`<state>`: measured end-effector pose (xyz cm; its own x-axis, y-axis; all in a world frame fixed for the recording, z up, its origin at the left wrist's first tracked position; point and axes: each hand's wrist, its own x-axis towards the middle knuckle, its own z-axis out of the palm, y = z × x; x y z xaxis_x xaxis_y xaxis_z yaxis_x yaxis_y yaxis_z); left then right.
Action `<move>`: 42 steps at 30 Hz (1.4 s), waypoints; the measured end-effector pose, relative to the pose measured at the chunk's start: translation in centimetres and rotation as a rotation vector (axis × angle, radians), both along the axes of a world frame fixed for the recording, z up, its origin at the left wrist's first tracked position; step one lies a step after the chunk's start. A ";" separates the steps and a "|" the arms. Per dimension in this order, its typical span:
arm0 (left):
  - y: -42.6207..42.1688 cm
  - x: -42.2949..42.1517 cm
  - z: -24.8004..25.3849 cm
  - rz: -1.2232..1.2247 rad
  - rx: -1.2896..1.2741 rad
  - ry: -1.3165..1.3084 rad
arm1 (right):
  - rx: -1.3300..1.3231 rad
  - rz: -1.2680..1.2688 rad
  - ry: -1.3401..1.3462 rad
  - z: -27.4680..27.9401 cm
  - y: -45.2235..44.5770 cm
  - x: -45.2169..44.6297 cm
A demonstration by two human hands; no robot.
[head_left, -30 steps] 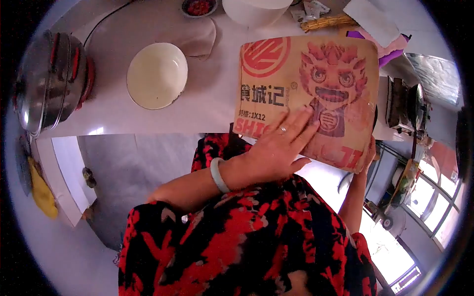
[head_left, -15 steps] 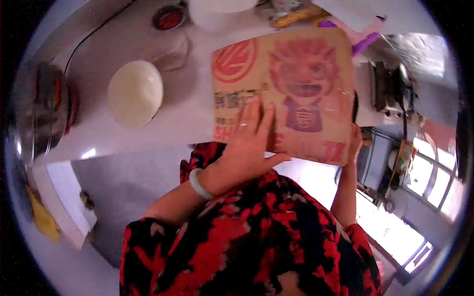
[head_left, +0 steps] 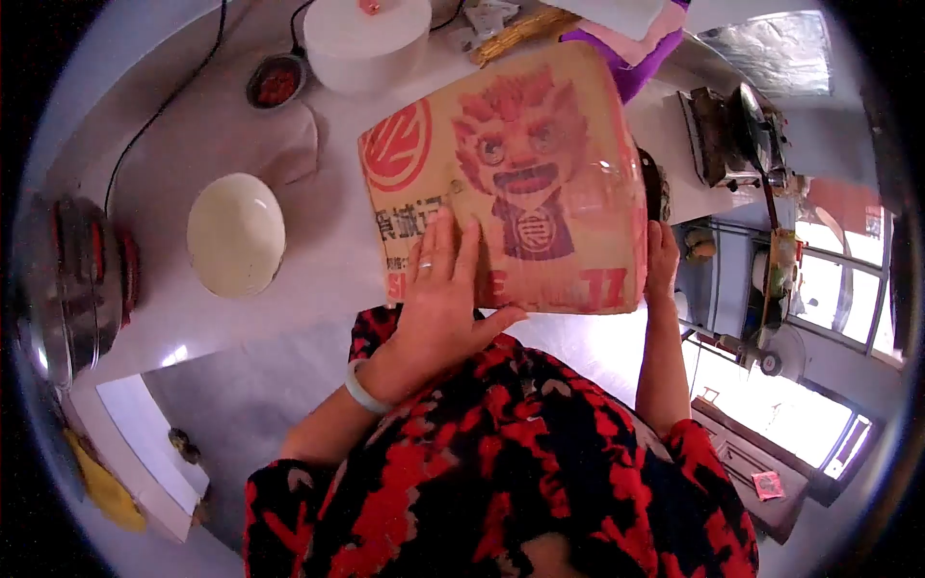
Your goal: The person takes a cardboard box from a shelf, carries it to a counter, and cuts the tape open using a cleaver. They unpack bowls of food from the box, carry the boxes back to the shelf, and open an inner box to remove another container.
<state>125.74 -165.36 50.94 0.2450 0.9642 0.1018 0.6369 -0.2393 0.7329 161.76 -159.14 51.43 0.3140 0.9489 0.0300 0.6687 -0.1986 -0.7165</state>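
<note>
A brown cardboard box [head_left: 597, 154] printed with a red lion-like figure and red lettering is held up over the counter's front edge. My left hand [head_left: 438, 289] lies flat on its printed face at the lower left, fingers stretched out; a ring and a pale bangle show. At the lower right edge of the box, my right hand [head_left: 661, 258] grips the side, with its fingers partly hidden. Shiny clear tape covers the box's right side.
On the counter [head_left: 328, 260] stand a cream bowl [head_left: 236, 236], a small dark bowl with red contents [head_left: 277, 83] and a white round container [head_left: 366, 43]. A glass-lidded pot [head_left: 72, 289] is at far left. A stove with a pan [head_left: 737, 135] stands at right.
The box has shifted left in view with both hands on it, and its face is sharper. The counter things appear lower as the view has moved.
</note>
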 end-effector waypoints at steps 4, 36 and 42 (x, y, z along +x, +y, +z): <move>0.2 -0.5 0.3 -0.004 -0.032 -0.071 | 0.002 -0.025 0.003 -0.1 -0.1 0.2; 2.8 -6.8 1.6 -0.089 -0.097 -0.601 | -0.008 -0.046 0.067 3.1 -2.2 -8.5; 2.1 -9.0 2.0 -0.036 -0.261 -0.876 | 0.057 -0.039 0.053 3.4 -2.4 -10.4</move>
